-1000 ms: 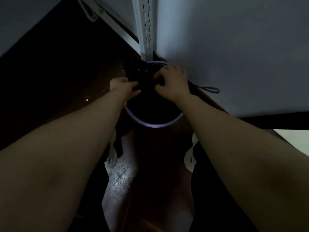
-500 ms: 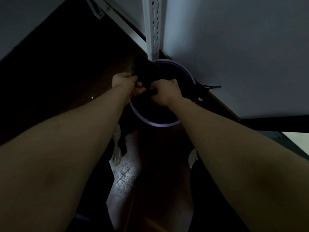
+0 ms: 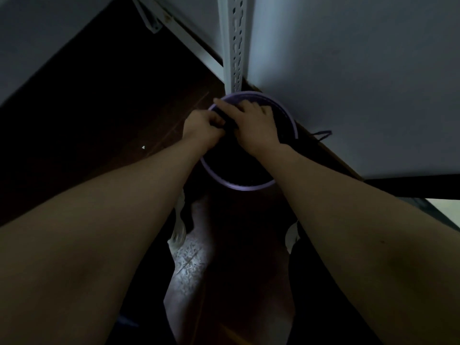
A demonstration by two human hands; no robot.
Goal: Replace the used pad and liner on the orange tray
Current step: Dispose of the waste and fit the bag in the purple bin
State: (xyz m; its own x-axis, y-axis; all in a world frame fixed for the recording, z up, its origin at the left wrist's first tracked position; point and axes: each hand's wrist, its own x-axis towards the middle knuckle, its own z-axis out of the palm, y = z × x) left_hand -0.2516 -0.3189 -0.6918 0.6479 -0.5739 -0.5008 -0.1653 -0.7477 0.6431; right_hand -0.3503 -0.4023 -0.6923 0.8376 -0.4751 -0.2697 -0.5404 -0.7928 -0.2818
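Left hand [image 3: 201, 128] pinches, right hand [image 3: 254, 125] spreads over, seemingly a black liner [image 3: 239, 168] (purple bin [image 3: 239, 187], dark floor [image 3: 139, 115]).

My right hand [image 3: 254, 125] lets go of its fistful of black bag [image 3: 230, 124] and now lies flat, fingers spread toward the purple bin [image 3: 239, 186] rim beyond them. My left hand [image 3: 201, 128] now grips the bag just beside it.

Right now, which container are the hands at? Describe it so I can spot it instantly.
Find the white slotted upright at top centre. At its foot, on the dark floor, sits a round bin, where the left hand and right hand meet. Its lilac rim around a black inside is the only pale ring there.
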